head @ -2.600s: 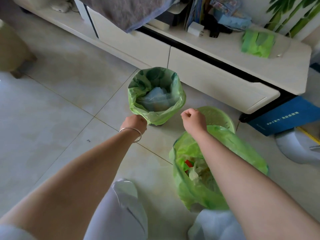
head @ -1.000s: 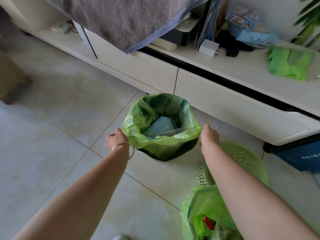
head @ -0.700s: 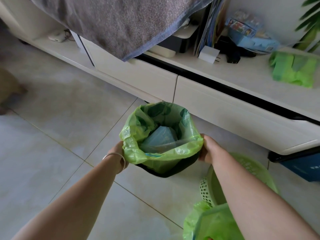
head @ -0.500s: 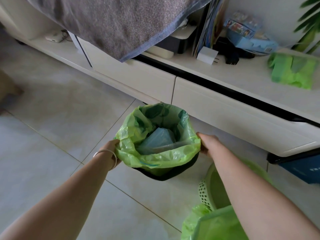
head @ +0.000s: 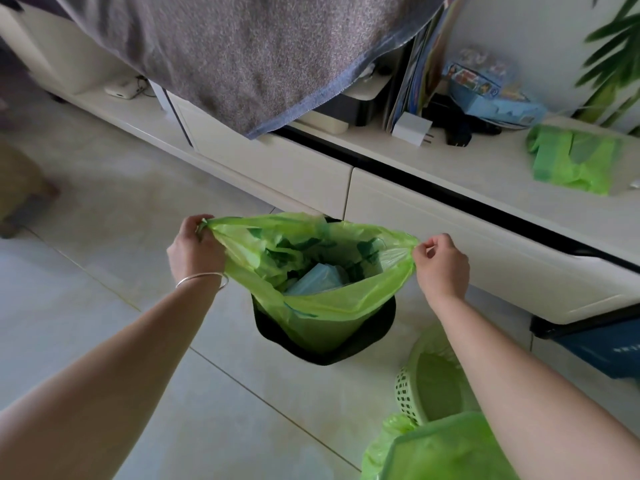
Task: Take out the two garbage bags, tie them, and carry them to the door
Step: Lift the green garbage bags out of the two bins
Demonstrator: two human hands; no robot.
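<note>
While the green bag [head: 322, 306] is pinched at its rim by the left hand [head: 195, 251] and the right hand [head: 441, 265], it is best lifted straight up. The black bin [head: 325, 344] should be left on the floor.

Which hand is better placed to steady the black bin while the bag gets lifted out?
Probably the right hand. It only pinches the green plastic garbage bag lightly, while the left hand holds a bunched edge in a fuller grip. Both sit about equally far from the black bin.
</note>
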